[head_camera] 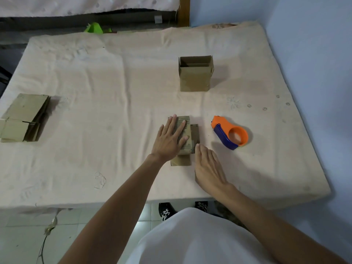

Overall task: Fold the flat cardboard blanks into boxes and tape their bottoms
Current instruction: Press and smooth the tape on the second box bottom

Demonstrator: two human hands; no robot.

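A small cardboard box [187, 130] stands bottom-up on the mattress, its flaps folded down. My left hand [170, 139] lies flat on those flaps with fingers spread. My right hand [207, 166] hovers open just right of and below the box, fingertips close to its side flap, holding nothing. An orange and blue tape dispenser [231, 132] lies on the mattress to the right of the box. Farther back stands a folded box [195, 73], open at the top. A stack of flat cardboard blanks [22, 118] rests at the left edge.
The work surface is a pale mattress [114, 92] with a blue wall along its right side. Its front edge is near my body, with tiled floor and black shoes [165, 210] below. A green object [95, 28] lies behind the far edge.
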